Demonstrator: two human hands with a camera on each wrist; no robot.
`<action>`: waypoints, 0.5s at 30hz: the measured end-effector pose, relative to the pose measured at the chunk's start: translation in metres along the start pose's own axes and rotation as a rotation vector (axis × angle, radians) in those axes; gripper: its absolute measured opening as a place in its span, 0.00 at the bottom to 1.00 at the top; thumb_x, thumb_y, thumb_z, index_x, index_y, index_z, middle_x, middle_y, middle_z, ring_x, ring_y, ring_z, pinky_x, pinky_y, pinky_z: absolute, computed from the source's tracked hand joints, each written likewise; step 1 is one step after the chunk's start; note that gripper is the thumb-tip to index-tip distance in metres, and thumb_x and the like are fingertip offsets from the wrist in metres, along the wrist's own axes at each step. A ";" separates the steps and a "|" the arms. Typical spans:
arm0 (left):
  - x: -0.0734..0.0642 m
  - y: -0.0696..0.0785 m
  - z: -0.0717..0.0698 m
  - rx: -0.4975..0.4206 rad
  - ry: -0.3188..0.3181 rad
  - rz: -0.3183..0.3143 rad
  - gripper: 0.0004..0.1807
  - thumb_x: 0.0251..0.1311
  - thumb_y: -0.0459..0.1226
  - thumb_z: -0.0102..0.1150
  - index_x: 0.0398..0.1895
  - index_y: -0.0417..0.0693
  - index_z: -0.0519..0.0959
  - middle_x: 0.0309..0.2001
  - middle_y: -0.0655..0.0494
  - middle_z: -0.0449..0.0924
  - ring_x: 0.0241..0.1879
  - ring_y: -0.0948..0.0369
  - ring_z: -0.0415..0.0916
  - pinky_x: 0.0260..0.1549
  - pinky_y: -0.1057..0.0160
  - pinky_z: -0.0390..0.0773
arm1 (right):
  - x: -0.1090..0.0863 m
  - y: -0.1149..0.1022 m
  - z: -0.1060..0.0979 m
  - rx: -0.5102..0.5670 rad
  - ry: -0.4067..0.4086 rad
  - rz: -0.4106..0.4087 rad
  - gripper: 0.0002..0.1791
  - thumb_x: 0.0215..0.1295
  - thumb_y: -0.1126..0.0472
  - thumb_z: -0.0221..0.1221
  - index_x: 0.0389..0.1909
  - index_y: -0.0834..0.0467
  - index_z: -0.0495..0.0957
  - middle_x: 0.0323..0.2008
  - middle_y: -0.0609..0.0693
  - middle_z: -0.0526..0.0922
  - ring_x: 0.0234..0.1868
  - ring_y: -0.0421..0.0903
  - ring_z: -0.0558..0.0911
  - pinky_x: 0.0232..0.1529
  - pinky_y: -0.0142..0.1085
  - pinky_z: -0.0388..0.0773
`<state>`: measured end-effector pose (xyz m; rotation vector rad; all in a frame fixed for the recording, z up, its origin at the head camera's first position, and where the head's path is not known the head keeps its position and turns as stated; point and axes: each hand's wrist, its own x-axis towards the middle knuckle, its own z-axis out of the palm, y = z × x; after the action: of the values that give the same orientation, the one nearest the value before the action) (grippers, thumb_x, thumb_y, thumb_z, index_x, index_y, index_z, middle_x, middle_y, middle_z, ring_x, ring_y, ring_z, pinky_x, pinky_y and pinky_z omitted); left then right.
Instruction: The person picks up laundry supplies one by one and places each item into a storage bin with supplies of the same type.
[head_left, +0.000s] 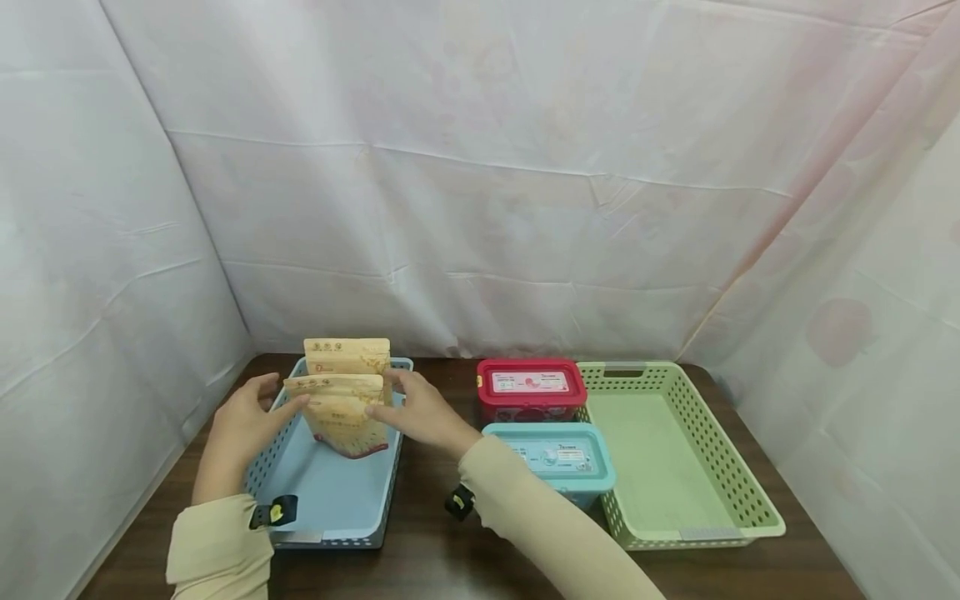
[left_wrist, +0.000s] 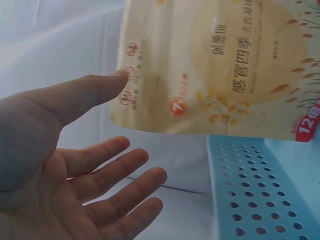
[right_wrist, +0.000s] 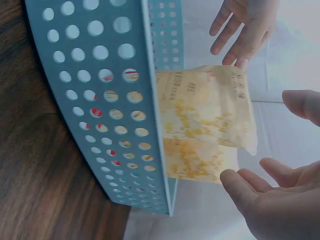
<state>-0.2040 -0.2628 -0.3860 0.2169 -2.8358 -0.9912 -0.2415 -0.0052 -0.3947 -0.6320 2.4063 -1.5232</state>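
Two pale yellow laundry-bead pouches stand upright in the blue basket (head_left: pixel 322 496), the front pouch (head_left: pixel 345 425) before the rear pouch (head_left: pixel 347 353). My left hand (head_left: pixel 243 429) is at the left of the front pouch, fingers spread; in the left wrist view the thumb tip overlaps the printed top edge of the pouch (left_wrist: pixel 200 70). On the other side, my right hand (head_left: pixel 431 414) has its thumb and fingers apart beside the pouches' right edges. In the right wrist view, the right fingers (right_wrist: pixel 242 187) stand near the pouch tops, not closed on them.
Right of the blue basket sit a red lidded box (head_left: pixel 531 388) and, in front of it, a light blue lidded box (head_left: pixel 558 458). A green basket (head_left: pixel 660 467) stands farther right on the dark wood table (head_left: pixel 427 550). White curtains (head_left: pixel 480 208) enclose the back and sides.
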 end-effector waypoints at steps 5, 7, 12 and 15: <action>-0.004 0.006 -0.003 0.004 0.024 -0.003 0.49 0.65 0.58 0.60 0.73 0.29 0.57 0.69 0.25 0.59 0.63 0.31 0.64 0.52 0.32 0.72 | -0.007 -0.007 -0.005 -0.048 0.024 -0.025 0.40 0.68 0.44 0.63 0.76 0.54 0.61 0.68 0.50 0.67 0.64 0.47 0.71 0.59 0.46 0.76; -0.006 0.010 -0.005 0.000 0.037 0.008 0.49 0.65 0.57 0.61 0.73 0.29 0.57 0.68 0.26 0.60 0.62 0.31 0.65 0.51 0.31 0.72 | -0.010 -0.010 -0.007 -0.063 0.028 -0.035 0.41 0.68 0.42 0.62 0.76 0.52 0.60 0.68 0.50 0.66 0.63 0.45 0.71 0.59 0.47 0.76; -0.011 0.019 -0.010 -0.004 0.062 0.039 0.47 0.65 0.55 0.62 0.73 0.30 0.58 0.68 0.26 0.60 0.62 0.31 0.65 0.50 0.30 0.72 | -0.016 -0.016 -0.012 -0.091 0.034 -0.051 0.41 0.68 0.41 0.62 0.76 0.51 0.60 0.69 0.50 0.66 0.60 0.42 0.71 0.60 0.46 0.74; -0.012 0.022 -0.011 0.000 0.070 0.050 0.47 0.65 0.54 0.63 0.73 0.30 0.58 0.68 0.25 0.60 0.62 0.31 0.65 0.50 0.30 0.72 | -0.017 -0.017 -0.014 -0.104 0.036 -0.058 0.41 0.68 0.41 0.62 0.76 0.51 0.60 0.69 0.48 0.66 0.59 0.42 0.71 0.59 0.45 0.75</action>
<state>-0.1919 -0.2504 -0.3647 0.1763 -2.7639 -0.9549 -0.2284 0.0075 -0.3745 -0.7073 2.5284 -1.4512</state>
